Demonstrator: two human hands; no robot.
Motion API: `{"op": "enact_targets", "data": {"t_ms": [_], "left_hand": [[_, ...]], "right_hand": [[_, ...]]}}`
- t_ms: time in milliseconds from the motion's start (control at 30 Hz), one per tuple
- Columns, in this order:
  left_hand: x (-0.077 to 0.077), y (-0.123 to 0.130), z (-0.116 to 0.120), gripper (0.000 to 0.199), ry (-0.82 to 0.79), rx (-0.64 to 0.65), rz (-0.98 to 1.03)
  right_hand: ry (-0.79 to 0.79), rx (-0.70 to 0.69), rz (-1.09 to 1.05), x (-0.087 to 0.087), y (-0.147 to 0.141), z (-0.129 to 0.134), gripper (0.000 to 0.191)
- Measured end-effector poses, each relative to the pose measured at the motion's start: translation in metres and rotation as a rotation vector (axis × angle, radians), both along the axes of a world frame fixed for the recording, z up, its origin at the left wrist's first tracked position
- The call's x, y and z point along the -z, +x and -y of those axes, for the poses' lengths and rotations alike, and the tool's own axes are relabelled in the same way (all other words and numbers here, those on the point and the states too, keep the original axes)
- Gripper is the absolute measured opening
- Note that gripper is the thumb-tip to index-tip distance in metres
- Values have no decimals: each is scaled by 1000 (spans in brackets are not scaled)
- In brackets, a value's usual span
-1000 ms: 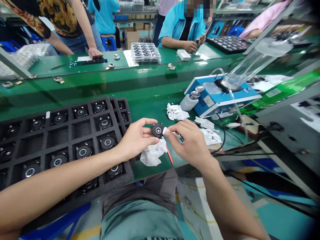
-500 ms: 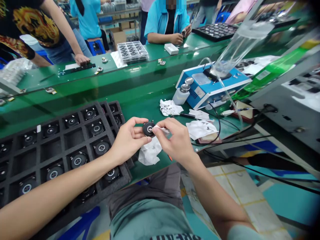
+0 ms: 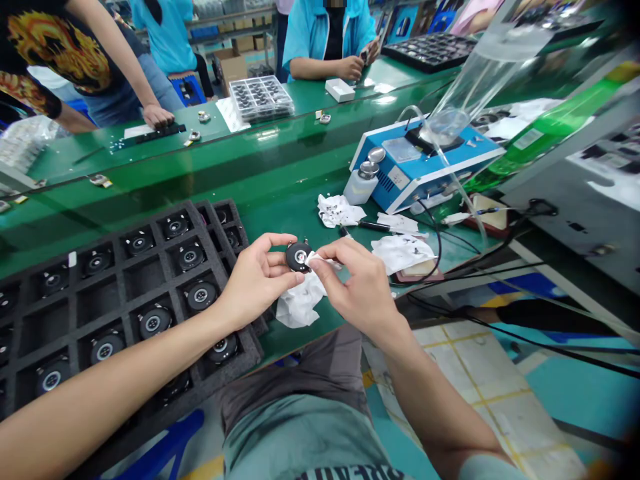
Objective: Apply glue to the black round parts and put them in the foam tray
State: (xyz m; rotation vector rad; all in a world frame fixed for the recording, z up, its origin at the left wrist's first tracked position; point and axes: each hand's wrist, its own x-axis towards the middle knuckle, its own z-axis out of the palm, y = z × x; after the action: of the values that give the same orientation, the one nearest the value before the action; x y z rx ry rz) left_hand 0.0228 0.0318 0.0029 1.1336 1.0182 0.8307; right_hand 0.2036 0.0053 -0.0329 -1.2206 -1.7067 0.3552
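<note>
Left hand (image 3: 260, 277) held a black round part (image 3: 299, 257) tight in its fingers, just beside the foam tray (image 3: 120, 230). Right hand (image 3: 360, 283) pinched a white wipe (image 3: 315, 261) and pressed it against the part's edge.

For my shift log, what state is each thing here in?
Left hand: pinching the round black part.
Right hand: holding a white wipe against it.
Round black part: held off the bench.
Foam tray: some pockets filled, some empty.
Crumpled wipe: lying on the green bench.
White bottle: upright, capped.
</note>
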Motion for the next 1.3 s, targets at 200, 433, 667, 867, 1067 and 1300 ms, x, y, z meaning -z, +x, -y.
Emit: {"op": "enact_targets", "data": {"t_ms": [200,433,667,867,1067,1300], "left_hand": [[1,0,1,54,-28,98,-65],[2,1,1,50,-83,79,-68],[1,1,1,58,-81,63,19],[0,1,0,57,-100,71,48],[0,1,-1,54,-148,117,-18],[-1,2,0,54,-140,118,-12]], "right_hand": [[3,-14,42,1,-6,-18,12],[-31,-129,242,-13,-12,-7,14],[-6,46,333,-10,33,-1,10],[40,-107,214,-10,30,0,9],[34,-230,209,-6,1,-9,15],[0,27,183,-4,6,-19,12]]}}
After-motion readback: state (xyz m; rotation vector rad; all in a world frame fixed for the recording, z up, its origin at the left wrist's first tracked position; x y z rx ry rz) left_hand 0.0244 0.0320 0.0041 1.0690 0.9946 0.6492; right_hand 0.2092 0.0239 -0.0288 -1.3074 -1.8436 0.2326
